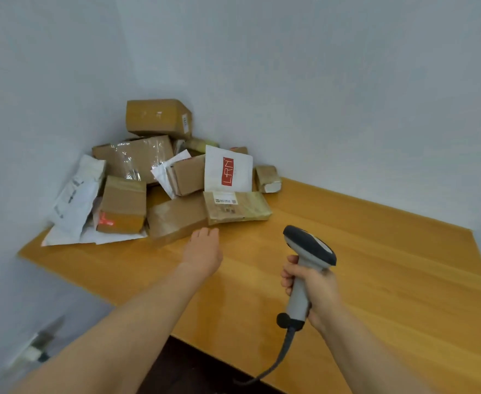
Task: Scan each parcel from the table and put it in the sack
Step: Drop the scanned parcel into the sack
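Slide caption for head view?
Left hand extended toward a flat taped parcel on the table; right hand grips the scanner.

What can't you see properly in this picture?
Head view, the only one:
- The sack: outside the frame.
- Print on the white label of the flat tan paper-wrapped parcel: too small to read.
- Grey-and-white thing at the lower left: blurred.
- Whether the left hand touches the flat brown taped parcel: the hand's back hides its fingertips.

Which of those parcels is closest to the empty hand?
The flat unlabelled brown box lying frontmost; fingertips of the left hand are right at its near side, and the others lie farther back.
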Demonstrator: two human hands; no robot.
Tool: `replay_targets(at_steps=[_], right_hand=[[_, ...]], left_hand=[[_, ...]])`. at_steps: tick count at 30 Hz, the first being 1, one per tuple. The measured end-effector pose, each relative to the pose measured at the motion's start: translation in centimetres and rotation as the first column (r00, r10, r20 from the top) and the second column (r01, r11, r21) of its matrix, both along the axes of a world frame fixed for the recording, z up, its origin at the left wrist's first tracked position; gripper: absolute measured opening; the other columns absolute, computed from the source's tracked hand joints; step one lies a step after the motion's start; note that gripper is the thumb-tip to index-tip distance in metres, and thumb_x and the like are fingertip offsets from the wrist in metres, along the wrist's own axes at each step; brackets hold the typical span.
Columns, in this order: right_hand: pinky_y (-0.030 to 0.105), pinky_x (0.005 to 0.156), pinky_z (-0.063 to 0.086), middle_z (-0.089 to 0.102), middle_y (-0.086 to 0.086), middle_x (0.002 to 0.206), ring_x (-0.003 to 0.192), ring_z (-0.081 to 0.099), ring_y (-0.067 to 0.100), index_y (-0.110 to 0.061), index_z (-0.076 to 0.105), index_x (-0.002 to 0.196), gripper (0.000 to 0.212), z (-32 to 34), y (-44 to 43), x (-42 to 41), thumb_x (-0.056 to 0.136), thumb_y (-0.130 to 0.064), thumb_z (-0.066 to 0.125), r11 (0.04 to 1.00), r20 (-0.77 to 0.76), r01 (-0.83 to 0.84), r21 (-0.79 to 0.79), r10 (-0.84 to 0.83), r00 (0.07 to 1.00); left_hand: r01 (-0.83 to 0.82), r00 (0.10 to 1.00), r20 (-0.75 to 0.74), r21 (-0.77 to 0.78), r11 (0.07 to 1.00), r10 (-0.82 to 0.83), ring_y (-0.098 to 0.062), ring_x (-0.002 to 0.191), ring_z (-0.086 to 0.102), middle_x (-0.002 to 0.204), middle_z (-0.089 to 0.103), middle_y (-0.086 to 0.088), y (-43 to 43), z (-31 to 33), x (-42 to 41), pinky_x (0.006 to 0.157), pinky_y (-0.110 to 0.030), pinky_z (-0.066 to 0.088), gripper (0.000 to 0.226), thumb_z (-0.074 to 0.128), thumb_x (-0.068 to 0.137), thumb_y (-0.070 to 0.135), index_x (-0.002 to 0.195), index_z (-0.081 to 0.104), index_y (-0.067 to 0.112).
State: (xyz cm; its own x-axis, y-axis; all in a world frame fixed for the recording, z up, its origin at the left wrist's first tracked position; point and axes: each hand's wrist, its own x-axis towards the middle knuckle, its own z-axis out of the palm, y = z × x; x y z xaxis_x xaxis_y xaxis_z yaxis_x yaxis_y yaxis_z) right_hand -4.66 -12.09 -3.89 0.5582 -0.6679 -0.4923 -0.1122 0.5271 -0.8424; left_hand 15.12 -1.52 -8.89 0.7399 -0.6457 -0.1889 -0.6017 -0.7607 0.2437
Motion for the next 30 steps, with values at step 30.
replay_targets(at_steps=[30], right_hand=[[0.035, 0.053, 0.053, 0.057, 0.014, 0.098, 0.079, 0.062, 0.03, -0.009, 0.054, 0.104, 0.041, -0.1, -7.6, 5.4, 0.079, -0.03, 0.079, 0.915, -0.15, 0.272, 0.298, -0.237, 0.96]], left_hand=[[-0.361, 0.686, -0.723, -0.438, 0.823, -0.084, -0.023, 0.101, 0.063, 0.106, 0.066, -0.009, -0.7, 7.6, 4.5, 0.069, -0.024, 0.056, 0.042, 0.06, 0.075, -0.023, 0.094, 0.068, 0.014]])
